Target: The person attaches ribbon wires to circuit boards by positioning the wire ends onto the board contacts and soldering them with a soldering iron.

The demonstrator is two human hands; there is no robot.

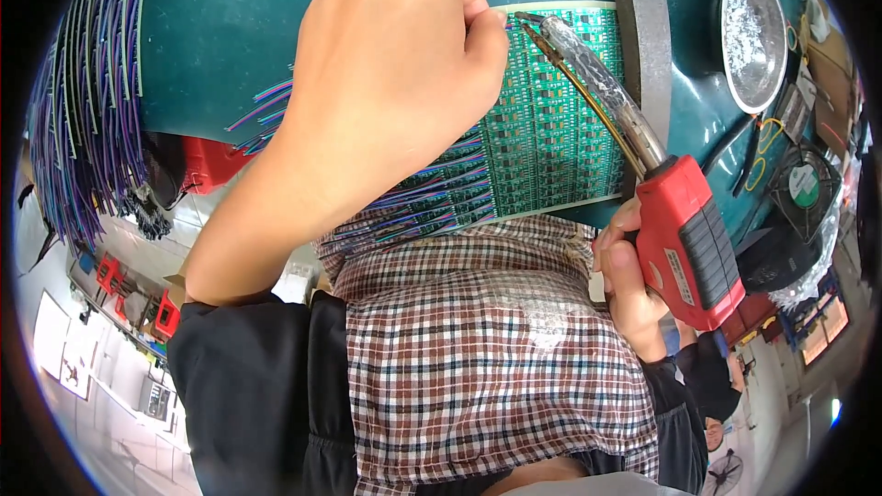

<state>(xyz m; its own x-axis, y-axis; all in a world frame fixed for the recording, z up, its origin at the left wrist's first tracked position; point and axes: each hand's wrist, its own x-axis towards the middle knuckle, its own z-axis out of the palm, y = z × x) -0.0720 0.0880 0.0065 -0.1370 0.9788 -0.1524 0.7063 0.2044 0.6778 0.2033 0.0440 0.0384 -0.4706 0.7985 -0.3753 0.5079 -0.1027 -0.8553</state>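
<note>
My right hand [629, 285] grips a red and black soldering gun [684, 239] with a long, scorched metal barrel and a thin brass-coloured tube beside it. Its tip reaches the upper edge of a green circuit board panel [556, 119] packed with rows of small parts. Close to that tip, my left hand [395, 55] is closed with thumb and fingers together; what it pinches is hidden. Thin purple, blue and black wires [441, 193] run off the panel's left side, passing under my left forearm. A grey bar [646, 64] borders the panel's right end.
A metal bowl [753, 37] with whitish residue stands at the right on the green work surface [211, 28]. Beyond it lie yellow rings and a small black fan [804, 184]. Bundles of wired boards [96, 92] hang at the far left. Another person [712, 381] appears lower right.
</note>
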